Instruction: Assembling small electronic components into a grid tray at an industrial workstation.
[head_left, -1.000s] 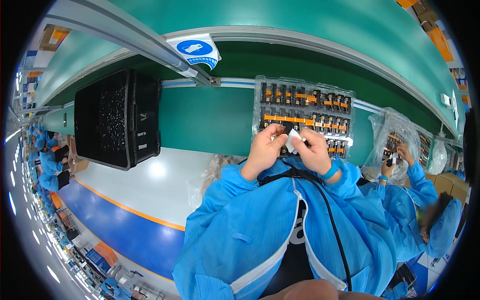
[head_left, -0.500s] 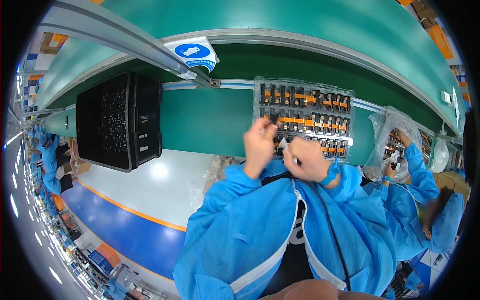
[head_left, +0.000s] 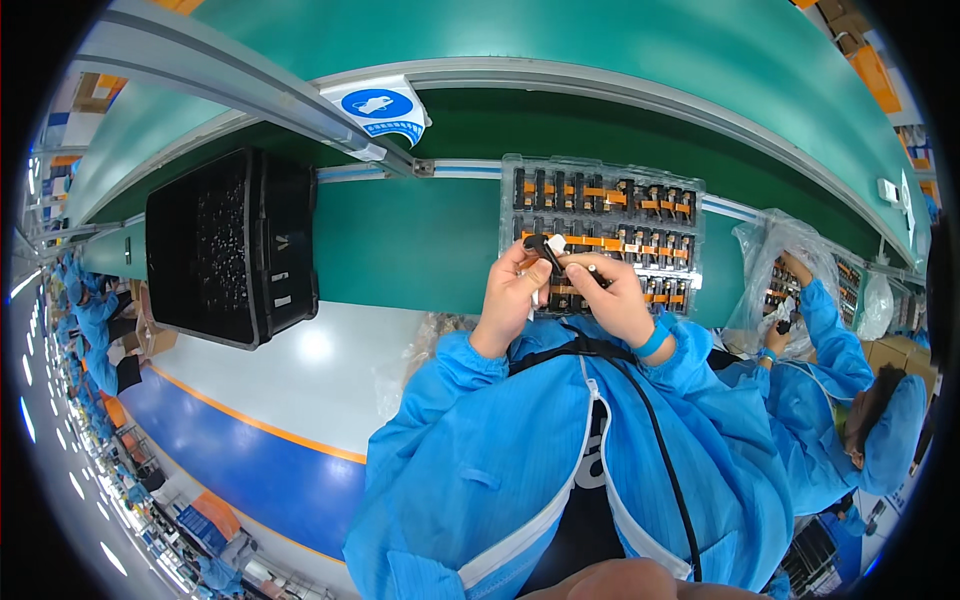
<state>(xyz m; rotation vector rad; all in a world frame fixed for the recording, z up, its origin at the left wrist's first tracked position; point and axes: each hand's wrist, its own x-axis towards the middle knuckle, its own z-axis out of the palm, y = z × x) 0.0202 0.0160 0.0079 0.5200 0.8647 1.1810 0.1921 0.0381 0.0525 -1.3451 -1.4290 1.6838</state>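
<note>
My left hand (head_left: 513, 300) is closed on a small black part (head_left: 537, 244) with thumb and fingers, over the near left of a clear plastic tray (head_left: 510, 200). Close beside it, my right hand (head_left: 615, 303) is closed in a pinch on a thin dark tool (head_left: 596, 271), whose exact kind I cannot make out. A small white piece (head_left: 557, 243) shows between the hands, just above the fingertips. Rows of black parts with orange strips (head_left: 605, 197) fill the tray. My hands cover part of its nearest row.
A black bin (head_left: 285, 240) with small bits inside stands at the left of the green bench (head_left: 410, 240). A metal post (head_left: 270, 85) rises behind. To the right, a co-worker in blue (head_left: 830, 400) handles parts beside a clear plastic bag (head_left: 765, 260).
My right hand has turned from a fist to a pinch, its fingers now pointing at the left hand. The white piece has risen to beside the black part.
</note>
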